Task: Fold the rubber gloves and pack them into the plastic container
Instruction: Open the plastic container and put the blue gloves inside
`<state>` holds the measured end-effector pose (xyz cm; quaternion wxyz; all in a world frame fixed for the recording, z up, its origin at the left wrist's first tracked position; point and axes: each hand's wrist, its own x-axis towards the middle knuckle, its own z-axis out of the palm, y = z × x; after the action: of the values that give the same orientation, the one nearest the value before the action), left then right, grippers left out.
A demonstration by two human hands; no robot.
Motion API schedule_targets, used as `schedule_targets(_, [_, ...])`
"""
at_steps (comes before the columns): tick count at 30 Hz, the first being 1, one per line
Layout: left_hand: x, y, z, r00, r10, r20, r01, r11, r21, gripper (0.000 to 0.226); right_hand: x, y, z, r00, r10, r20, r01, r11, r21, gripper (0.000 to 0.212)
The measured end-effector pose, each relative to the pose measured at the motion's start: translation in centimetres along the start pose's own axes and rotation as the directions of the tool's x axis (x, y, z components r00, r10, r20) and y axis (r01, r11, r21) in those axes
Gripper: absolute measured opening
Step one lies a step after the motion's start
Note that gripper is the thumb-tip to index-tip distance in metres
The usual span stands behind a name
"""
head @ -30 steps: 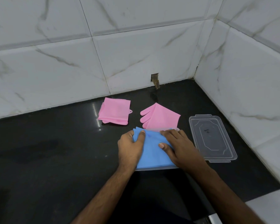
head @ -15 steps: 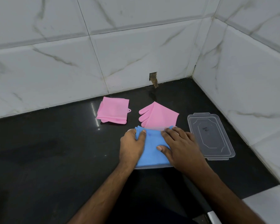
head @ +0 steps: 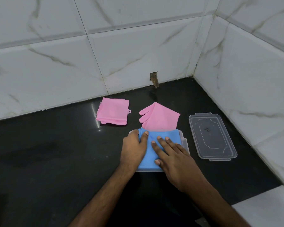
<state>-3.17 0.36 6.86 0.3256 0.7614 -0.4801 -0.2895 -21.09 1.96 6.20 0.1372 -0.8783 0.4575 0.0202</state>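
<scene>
I see the black counter (head: 56, 153) carrying all task items, bounded by marble-tiled walls behind and to the right.

1. Plastic container (head: 184, 141): positioned at centre, directly in front of me. Only its clear right rim, a far-left corner and the near edge are visible; the rest is covered.
2. Container lid (head: 211, 136): lying flat on the counter, just right of the container and apart from it. Closing is not yet done.
3. Blue gloves (head: 152, 153): folded into a flat stack and seated in the container. I judge this packing step to be nearly complete; how many blue gloves make up the stack cannot be told.
4. Unfolded pink glove (head: 159, 117): lying flat just behind the container, fingers pointing left, its cuff edge meeting the container's far rim. Folding and packing remain.
5. Folded pink glove (head: 113, 112): resting further left, near the back wall. Folded, not yet packed.
6. Right hand (head: 174, 154): fingers straight, palm down, pressing flat on the blue stack. It grips nothing.
7. Left hand (head: 134, 148): at the stack's left edge, thumb on top of the blue rubber, remaining fingers hidden over the side; I judge it pinches the edge.

Estimated progress: about halfway.
</scene>
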Motion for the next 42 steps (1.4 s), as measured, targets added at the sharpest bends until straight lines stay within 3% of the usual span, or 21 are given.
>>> schedule_targets(6, [0.5, 0.0, 0.4, 0.997, 0.007, 0.071, -0.016, 0.991, 0.13, 0.034, 0.4, 0.4, 0.1, 0.998, -0.01, 0.066, 0.006, 0.998, 0.067, 0.063])
schedule_targets(9, [1.2, 0.4, -0.6, 0.965, -0.069, 0.251, 0.018, 0.98, 0.198, 0.025, 0.5, 0.0, 0.0, 0.996, -0.01, 0.094, 0.003, 0.997, 0.078, 0.063])
schedule_targets(12, [2.1, 0.7, -2.2, 0.874, -0.14, 0.466, 0.124, 0.99, 0.065, 0.031, 0.7, 0.6, -0.5, 0.993, -0.015, 0.12, 0.005, 0.997, 0.081, 0.061])
schedule_targets(14, [2.5, 0.9, -3.0, 0.835, -0.15, 0.529, 0.14, 0.988, 0.058, 0.032, 1.0, 1.6, -1.1, 0.989, 0.007, 0.145, -0.013, 0.999, 0.037, 0.059])
schedule_targets(24, [2.0, 1.4, -1.9, 0.887, -0.15, 0.436, -0.05, 0.908, 0.416, 0.054, 2.7, 2.6, -2.3, 0.948, 0.005, 0.318, 0.03, 0.994, -0.103, 0.087])
schedule_targets(28, [2.4, 1.4, -1.4, 0.893, -0.184, 0.41, -0.069, 0.845, 0.531, 0.052, 2.6, 0.8, -1.7, 0.978, 0.026, 0.205, -0.003, 0.994, -0.108, 0.096])
schedule_targets(32, [2.8, 0.2, -0.9, 0.924, -0.17, 0.343, -0.019, 0.874, 0.485, 0.044, 2.6, -1.1, -1.2, 0.994, 0.047, 0.1, -0.027, 0.982, -0.188, 0.089])
schedule_targets(36, [2.4, -1.1, -0.2, 0.957, -0.117, 0.264, 0.014, 0.932, 0.363, 0.031, 2.4, -1.7, -1.1, 0.995, 0.056, 0.083, -0.039, 0.979, -0.198, 0.078])
schedule_targets(40, [2.3, -1.5, -0.1, 0.973, -0.102, 0.205, 0.044, 0.962, 0.269, 0.019, 2.3, -1.5, -1.8, 0.983, 0.072, 0.17, -0.052, 0.992, -0.116, 0.09])
schedule_targets(42, [2.2, -1.6, -0.1, 0.98, -0.103, 0.172, 0.059, 0.968, 0.244, 0.023, 2.3, -1.7, -2.1, 0.979, 0.085, 0.186, -0.065, 0.992, -0.111, 0.094])
